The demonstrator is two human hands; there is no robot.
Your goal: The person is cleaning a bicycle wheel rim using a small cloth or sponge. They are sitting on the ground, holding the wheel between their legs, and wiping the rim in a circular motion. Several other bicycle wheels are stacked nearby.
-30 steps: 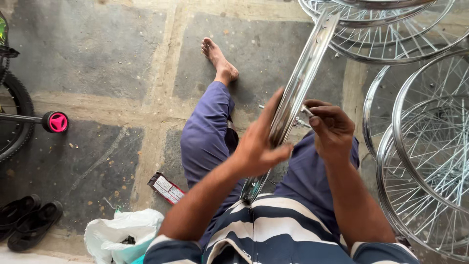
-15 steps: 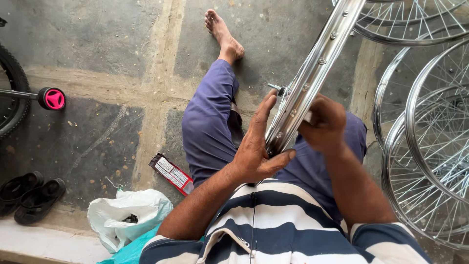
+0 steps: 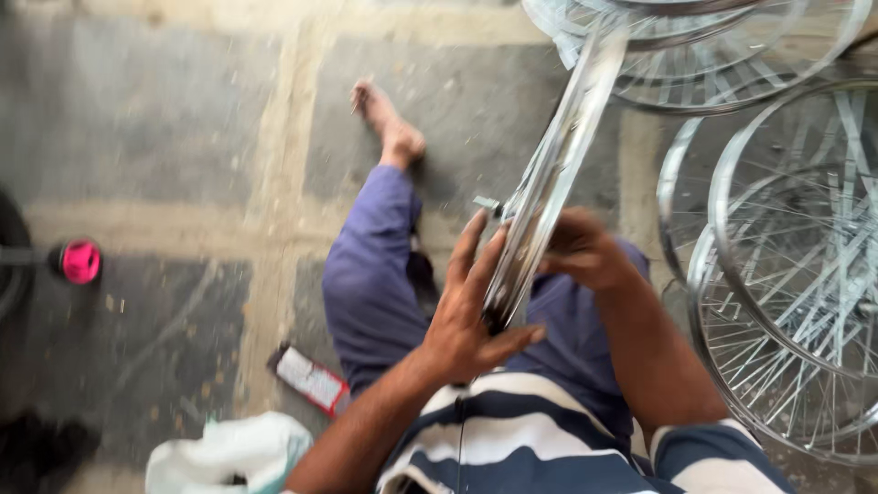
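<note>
My left hand (image 3: 466, 320) now grips the shiny wheel rim (image 3: 549, 183) lower down, while my right hand (image 3: 581, 252) has closed on its other side.

Floor: grey stone slabs (image 3: 155, 119)
Right: stacked spoked wheels (image 3: 786, 274)
Left: pink pedal (image 3: 80, 261)
Near leg: small red-edged packet (image 3: 311, 380), white bag (image 3: 229, 453)

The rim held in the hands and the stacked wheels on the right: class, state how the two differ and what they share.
The held rim stands on edge, tilted, between the left hand and right hand; the stacked wheels lie flat on the floor. The stacked wheels show full fans of spokes; on the held rim, seen edge-on and blurred, spokes cannot be made out. Both are shiny silver metal.
</note>
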